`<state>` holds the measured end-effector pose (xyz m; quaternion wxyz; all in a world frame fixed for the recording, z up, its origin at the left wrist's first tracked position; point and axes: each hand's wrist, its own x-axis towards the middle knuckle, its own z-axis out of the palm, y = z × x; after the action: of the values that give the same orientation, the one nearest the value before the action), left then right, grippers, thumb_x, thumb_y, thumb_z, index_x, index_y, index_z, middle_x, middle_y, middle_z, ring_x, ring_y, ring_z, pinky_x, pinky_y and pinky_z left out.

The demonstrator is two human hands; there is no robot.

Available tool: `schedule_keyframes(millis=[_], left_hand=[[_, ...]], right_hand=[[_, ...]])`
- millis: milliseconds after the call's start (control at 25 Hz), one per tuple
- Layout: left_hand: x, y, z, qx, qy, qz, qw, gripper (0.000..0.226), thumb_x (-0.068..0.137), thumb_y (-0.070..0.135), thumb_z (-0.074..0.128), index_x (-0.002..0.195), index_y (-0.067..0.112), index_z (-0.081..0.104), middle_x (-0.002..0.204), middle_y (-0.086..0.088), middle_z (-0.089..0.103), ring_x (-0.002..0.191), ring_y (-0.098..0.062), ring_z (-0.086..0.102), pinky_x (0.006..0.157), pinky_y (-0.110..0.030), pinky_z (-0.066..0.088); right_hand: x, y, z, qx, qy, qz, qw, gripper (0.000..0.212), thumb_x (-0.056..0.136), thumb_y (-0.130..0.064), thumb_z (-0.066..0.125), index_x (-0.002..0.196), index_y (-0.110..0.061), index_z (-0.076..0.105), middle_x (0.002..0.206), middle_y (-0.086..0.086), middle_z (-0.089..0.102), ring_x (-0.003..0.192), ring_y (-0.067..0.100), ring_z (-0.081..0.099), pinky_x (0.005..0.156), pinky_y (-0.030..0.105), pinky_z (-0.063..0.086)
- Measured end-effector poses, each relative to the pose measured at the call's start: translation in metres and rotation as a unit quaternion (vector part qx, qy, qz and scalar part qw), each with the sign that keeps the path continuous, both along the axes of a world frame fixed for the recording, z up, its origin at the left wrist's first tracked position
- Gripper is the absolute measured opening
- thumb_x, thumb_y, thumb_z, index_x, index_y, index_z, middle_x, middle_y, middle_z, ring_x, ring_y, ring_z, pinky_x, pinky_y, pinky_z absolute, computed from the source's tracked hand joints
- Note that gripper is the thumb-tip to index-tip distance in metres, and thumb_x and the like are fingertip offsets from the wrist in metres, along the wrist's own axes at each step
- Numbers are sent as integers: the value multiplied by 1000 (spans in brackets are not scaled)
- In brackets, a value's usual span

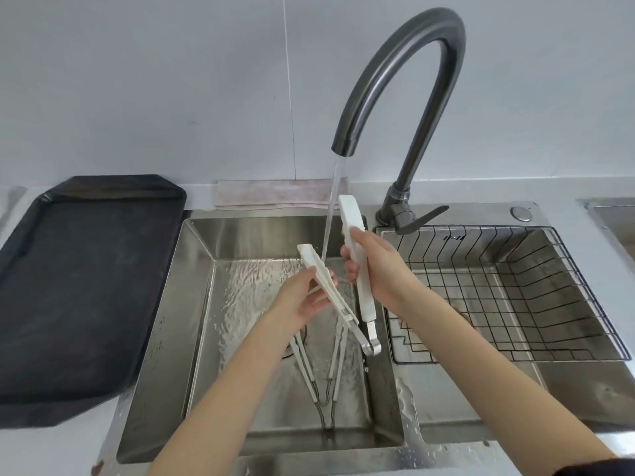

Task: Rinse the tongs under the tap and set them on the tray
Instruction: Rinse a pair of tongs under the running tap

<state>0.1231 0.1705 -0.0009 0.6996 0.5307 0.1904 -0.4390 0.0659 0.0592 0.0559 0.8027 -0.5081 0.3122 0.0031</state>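
The white tongs (357, 269), hinged at a metal loop, are spread wide above the steel sink (199, 304), beside the tap's (405, 80) running stream. The left hand (302, 297) grips one arm; the right hand (374, 269) is curled around the other. Both forearms reach forward over the basin. A black tray (86, 286) sits on the desk at left.

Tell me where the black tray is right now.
In the head view, the flat black rectangular tray lies on the counter at the far left, directly beside the left rim of the stainless steel sink basin.
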Motion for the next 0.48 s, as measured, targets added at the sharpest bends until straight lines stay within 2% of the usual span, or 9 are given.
schedule_keyframes(millis=[40, 120, 240, 360, 480], left_hand=[[-2, -5, 2, -15, 13, -3, 1000, 30, 97, 14, 40, 125, 3, 48, 87, -9, 62, 78, -20, 62, 67, -35, 50], [-5, -13, 6, -38, 32, -9, 999, 32, 97, 13, 41, 127, 2, 45, 88, -11, 62, 79, -21, 61, 73, -39, 49], [-7, -16, 7, -51, 39, -15, 998, 29, 96, 13, 43, 123, 3, 47, 90, -12, 64, 81, -22, 62, 80, -41, 47], [-7, -14, 10, -56, 35, -17, 998, 15, 94, 13, 47, 105, 5, 53, 89, -12, 64, 81, -22, 62, 76, -40, 53], [-2, -7, 13, -56, 19, -13, 998, 10, 92, 18, 52, 87, 10, 56, 78, -7, 63, 75, -18, 62, 64, -30, 59]], right_hand=[[-1, -3, 5, -43, -4, -8, 999, 16, 94, -20, 49, 105, -9, 49, 71, 1, 51, 46, 9, 40, 46, 20, 37], [-3, -7, 11, -120, -7, -20, 993, 27, 91, -11, 54, 116, -10, 45, 72, 2, 51, 51, 11, 43, 48, 21, 39], [-6, -11, 15, -214, -9, -26, 976, 44, 91, -11, 54, 131, -14, 36, 73, 0, 53, 51, 8, 49, 53, 21, 42], [-8, -13, 15, -261, -3, -25, 965, 46, 94, -16, 49, 138, -15, 34, 81, -1, 57, 54, 6, 52, 54, 21, 47], [-9, -16, 5, -277, 23, -22, 960, 42, 99, -25, 38, 140, -24, 34, 77, -3, 55, 52, 8, 45, 47, 22, 40]])
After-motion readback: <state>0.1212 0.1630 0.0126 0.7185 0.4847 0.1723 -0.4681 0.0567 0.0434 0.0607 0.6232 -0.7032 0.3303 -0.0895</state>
